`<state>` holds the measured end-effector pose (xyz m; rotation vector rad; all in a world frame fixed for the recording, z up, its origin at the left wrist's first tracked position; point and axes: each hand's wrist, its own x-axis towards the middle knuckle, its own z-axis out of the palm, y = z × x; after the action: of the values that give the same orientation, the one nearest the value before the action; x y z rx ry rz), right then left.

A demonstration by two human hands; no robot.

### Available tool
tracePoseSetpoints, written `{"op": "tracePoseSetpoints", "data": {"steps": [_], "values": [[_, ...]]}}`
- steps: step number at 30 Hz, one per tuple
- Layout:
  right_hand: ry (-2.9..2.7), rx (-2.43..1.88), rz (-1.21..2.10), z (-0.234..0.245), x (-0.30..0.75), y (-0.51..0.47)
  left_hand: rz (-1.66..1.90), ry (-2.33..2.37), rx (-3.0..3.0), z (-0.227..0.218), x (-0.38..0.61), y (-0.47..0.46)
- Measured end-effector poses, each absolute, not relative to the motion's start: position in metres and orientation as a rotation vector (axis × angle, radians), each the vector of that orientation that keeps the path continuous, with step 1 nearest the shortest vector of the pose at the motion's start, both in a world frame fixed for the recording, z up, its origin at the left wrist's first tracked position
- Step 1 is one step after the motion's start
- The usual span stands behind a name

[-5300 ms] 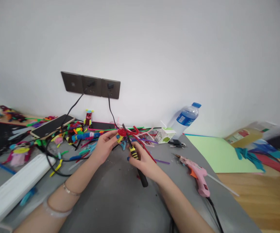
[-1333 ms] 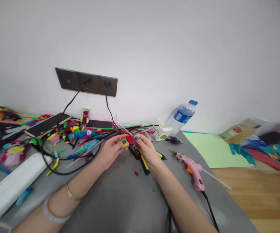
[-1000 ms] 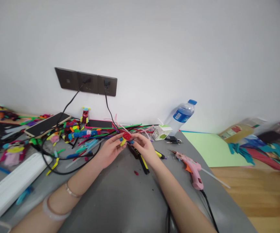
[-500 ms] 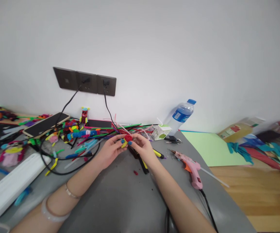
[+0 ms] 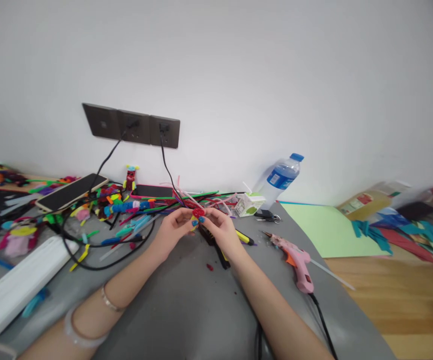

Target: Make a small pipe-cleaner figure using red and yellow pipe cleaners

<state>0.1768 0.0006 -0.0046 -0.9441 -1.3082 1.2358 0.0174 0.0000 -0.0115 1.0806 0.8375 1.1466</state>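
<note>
Both my hands meet over the middle of the grey table [image 5: 186, 310]. My left hand [image 5: 171, 231] and my right hand [image 5: 220, 231] pinch a small red coiled pipe-cleaner piece [image 5: 198, 213] with a bit of yellow under it. Fingers of both hands are closed around it, blue nails showing. Black-and-yellow pliers [image 5: 220, 255] lie on the table just under my right hand. A tiny red scrap [image 5: 209, 267] lies on the grey surface close to my wrists.
Loose coloured pipe cleaners [image 5: 126, 207], black cables [image 5: 99, 250] and a phone [image 5: 69, 192] crowd the back left. A pink glue gun [image 5: 297, 260] lies to the right, with a water bottle [image 5: 282, 180], a small carton [image 5: 252, 204], green paper [image 5: 329, 230] and a white power strip [image 5: 17, 287].
My right hand has put the pliers down on the table. Both hands now hold the red coil close together and have turned it slightly.
</note>
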Motion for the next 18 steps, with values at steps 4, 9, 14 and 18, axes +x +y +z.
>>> {"op": "tracePoseSetpoints", "data": {"steps": [4, 9, 14, 18], "values": [[-1.320, -0.988, 1.210, -0.0043, 0.1758, -0.0004, 1.190, 0.889, 1.162, -0.0103, 0.0168, 0.0015], [-1.315, -1.019, 1.192, -0.0042, 0.1759, -0.0003, 1.256, 0.880, 1.219, -0.0112, 0.0156, 0.0028], [-1.321, -1.036, 1.192, -0.0054, 0.1769, 0.0005, 1.248, 0.878, 1.171, -0.0107, 0.0152, 0.0022], [-1.308, -1.044, 1.198, -0.0056, 0.1775, 0.0011, 1.260, 0.864, 1.159, -0.0096, 0.0156, 0.0015]]}}
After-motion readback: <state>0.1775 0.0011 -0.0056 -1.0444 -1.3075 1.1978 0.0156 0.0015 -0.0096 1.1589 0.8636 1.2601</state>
